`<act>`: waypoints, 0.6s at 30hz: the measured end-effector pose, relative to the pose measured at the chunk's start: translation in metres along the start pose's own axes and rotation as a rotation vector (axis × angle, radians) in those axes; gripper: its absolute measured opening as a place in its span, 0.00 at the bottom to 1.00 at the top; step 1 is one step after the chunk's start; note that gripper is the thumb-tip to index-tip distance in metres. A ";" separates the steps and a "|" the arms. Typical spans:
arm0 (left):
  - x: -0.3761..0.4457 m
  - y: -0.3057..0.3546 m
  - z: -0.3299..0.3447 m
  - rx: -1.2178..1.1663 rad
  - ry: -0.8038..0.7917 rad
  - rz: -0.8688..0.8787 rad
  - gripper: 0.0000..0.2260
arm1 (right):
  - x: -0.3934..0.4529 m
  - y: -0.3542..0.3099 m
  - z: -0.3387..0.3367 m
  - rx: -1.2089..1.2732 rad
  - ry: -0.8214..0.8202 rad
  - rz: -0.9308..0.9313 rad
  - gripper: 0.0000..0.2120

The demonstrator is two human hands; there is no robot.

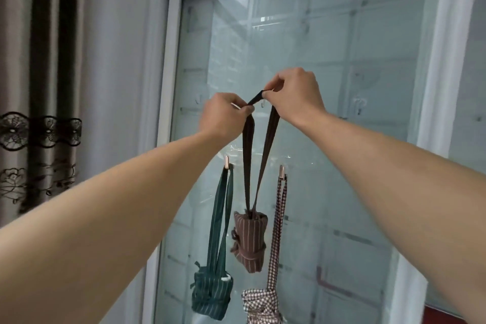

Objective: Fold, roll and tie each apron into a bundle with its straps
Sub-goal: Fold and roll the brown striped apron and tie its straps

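A frosted glass door [328, 87] in a pale frame fills the far side, with a striped curtain [39, 60] trimmed in dark lace at the far left. Three rolled apron bundles hang against the glass: a green striped bundle [211, 294] on the left from a metal hook [226, 161], a checked bundle [260, 305] on the right from a second hook [282, 171], and a brown striped bundle [249, 241] between them, higher up. A small clear hook [262, 104] sits on the glass just behind the hands. Both arms reach up and forward. The left hand [223, 117] and right hand [295, 95] each pinch the top of the brown neck strap [256, 98] with curled fingers, the loop stretched between them and the bundle dangling below
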State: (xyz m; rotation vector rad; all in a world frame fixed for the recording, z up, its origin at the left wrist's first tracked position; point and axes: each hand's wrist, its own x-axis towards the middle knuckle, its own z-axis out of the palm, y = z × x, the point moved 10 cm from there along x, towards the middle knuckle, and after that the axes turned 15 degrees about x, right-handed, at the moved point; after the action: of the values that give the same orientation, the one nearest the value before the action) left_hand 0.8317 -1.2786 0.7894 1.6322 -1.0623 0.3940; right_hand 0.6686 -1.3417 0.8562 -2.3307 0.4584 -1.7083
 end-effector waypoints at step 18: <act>0.015 -0.022 0.061 -0.123 -0.276 0.012 0.07 | 0.018 0.028 0.027 -0.520 -0.093 0.019 0.04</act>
State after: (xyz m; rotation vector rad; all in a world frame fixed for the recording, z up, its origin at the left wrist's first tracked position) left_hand 0.8415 -1.3406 0.7658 1.5997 -1.2765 0.1089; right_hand 0.6962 -1.3744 0.8541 -2.7202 1.0060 -1.6069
